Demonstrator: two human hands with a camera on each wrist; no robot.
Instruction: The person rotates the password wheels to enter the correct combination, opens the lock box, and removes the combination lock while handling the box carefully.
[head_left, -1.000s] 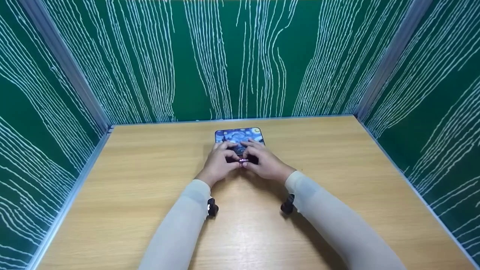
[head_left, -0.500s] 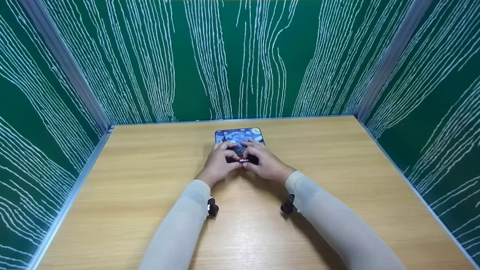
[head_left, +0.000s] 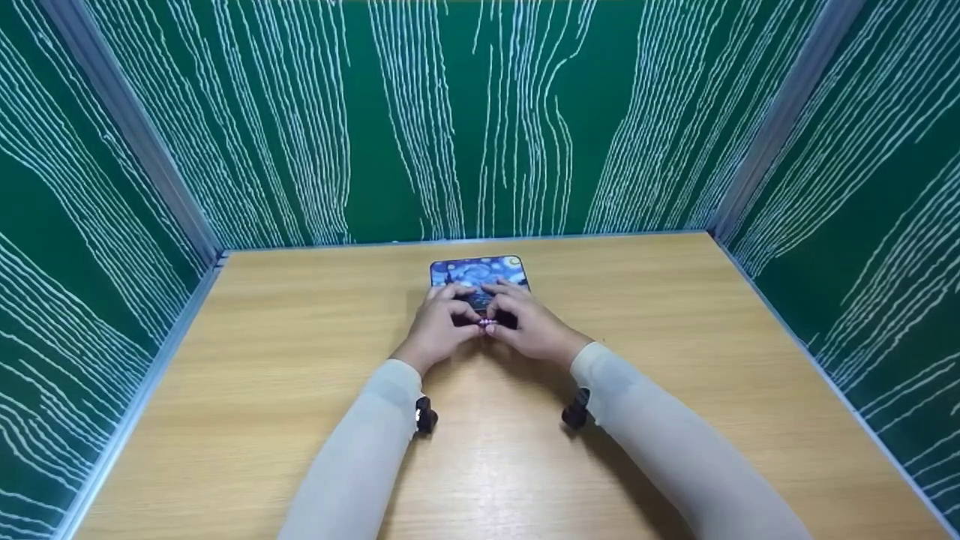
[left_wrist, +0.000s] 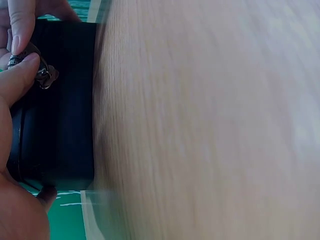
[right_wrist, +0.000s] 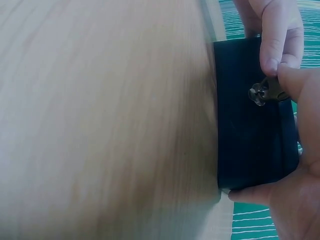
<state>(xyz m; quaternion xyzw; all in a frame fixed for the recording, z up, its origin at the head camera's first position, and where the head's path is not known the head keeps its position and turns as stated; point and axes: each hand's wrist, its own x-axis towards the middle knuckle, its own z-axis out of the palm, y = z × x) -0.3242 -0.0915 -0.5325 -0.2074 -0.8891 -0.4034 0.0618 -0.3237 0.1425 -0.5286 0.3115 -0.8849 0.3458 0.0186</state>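
Observation:
A box (head_left: 478,268) with black sides and a blue swirling night-sky picture on its lid stands on the table. On its near side a metal latch (right_wrist: 257,93) carries a small padlock (head_left: 487,322) with a ridged band like number dials. My left hand (head_left: 441,324) pinches the padlock between thumb and forefinger from the left. From the other side, my right hand (head_left: 537,327) pinches it the same way, with thumb and forefinger meeting at its end. The other fingers of both hands lie over the lid and along the box's sides. Fingertips hide much of the padlock.
The wooden table (head_left: 480,457) spreads around the box, with its far edge just behind it. Green panels (head_left: 517,120) with white wavy lines enclose the back and sides. Grey metal posts (head_left: 780,112) stand at the corners. A dark wrist camera (head_left: 425,415) hangs at each sleeve.

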